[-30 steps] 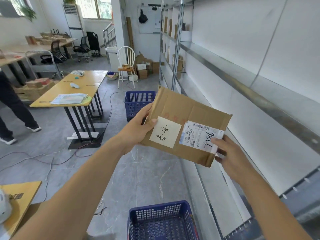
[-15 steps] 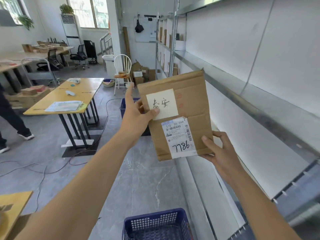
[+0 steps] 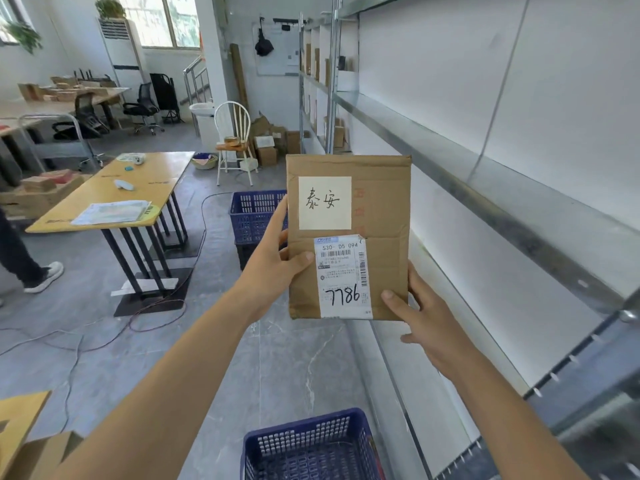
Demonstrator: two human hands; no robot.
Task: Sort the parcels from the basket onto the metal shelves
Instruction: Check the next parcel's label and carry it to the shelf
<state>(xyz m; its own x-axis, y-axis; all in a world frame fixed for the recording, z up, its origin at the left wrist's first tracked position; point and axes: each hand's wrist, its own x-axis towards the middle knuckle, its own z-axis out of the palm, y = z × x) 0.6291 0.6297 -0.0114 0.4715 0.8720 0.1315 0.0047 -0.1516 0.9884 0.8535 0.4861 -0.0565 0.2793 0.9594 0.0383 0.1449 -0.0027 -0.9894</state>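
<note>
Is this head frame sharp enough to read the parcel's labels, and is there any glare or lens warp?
Head view: parcel is sharp, "7786" on its shipping label legible; windows blown out; shelf edges bow from wide-angle distortion; far boxes soft.

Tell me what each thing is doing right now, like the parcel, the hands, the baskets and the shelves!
parcel: upright, held up, labels facing the camera.
left hand: gripping the parcel's left edge.
right hand: gripping the parcel's bottom right corner.
near basket: on the floor, looks empty.
far basket: on the floor, contents hidden.
metal shelves: bare beside the parcel.
</note>
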